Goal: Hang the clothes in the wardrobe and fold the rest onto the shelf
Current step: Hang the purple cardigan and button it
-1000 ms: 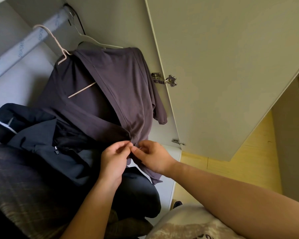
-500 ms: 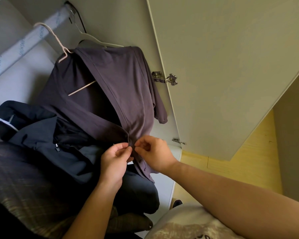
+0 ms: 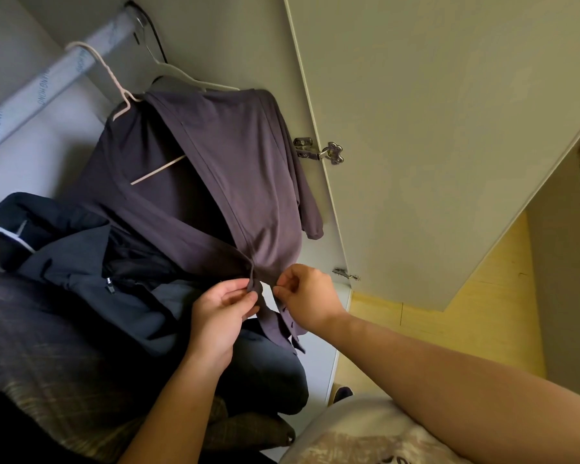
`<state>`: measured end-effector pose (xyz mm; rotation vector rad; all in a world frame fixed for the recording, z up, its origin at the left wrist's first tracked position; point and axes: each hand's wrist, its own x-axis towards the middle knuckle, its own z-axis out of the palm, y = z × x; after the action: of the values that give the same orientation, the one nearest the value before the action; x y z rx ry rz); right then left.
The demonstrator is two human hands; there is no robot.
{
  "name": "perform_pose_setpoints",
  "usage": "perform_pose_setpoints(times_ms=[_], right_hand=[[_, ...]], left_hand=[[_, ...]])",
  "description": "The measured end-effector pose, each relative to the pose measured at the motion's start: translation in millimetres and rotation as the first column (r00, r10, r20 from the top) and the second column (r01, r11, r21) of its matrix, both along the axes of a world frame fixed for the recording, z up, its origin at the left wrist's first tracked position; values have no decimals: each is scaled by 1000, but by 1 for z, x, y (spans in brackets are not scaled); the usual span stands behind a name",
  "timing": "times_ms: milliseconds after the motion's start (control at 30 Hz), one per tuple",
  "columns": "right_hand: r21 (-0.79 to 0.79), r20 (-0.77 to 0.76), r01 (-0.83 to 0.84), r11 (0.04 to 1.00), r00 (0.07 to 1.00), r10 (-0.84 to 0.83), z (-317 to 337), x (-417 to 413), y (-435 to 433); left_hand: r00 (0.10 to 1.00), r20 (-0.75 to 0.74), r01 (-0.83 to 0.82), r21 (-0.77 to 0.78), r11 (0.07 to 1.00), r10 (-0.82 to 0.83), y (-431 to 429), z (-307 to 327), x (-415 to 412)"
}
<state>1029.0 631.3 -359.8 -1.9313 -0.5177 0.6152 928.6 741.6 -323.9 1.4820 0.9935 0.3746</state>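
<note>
- Both grips' fingertips met a second ago; now they sit slightly apart, at the same spot low on the shirt front.
- Left grip (image 3: 220,316) pinches the front edge of the grey-purple shirt (image 3: 248,182) between thumb and forefinger.
- Right grip (image 3: 307,296) pinches the facing edge just beside it, fingers curled.
- The shirt hangs inside the wardrobe on a pink hanger (image 3: 114,82), hooked over the rail (image 3: 44,92).
- A white hanger (image 3: 188,82) hangs on the rail just behind it.
- A dark jacket (image 3: 81,262) lies left of the shirt, touching it.
- The wardrobe door (image 3: 449,128) stands open on the right.
</note>
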Motion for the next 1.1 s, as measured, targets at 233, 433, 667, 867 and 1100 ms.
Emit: perform_pose_setpoints(times_ms=[233,433,667,867,1100], right_hand=[[-8,-100,-27,1000,995,26,3,-5,-3],[147,-582,125,981,813,-16,5,-10,-2],[116,-683,186,976,728,-58,7,-14,-1],[140,-706,189,972,707,-36,8,-14,-1],[167,-621,183,969,783,-41,7,-14,-1]], left_hand=[[997,-81,22,110,994,-13,0,-6,-1],[985,-165,94,233,968,-56,-3,-9,-4],[979,-176,153,287,946,-105,-6,-7,-8],[983,-149,149,276,950,-111,-2,-8,-12],[990,-86,132,208,969,-116,-2,-10,-11]])
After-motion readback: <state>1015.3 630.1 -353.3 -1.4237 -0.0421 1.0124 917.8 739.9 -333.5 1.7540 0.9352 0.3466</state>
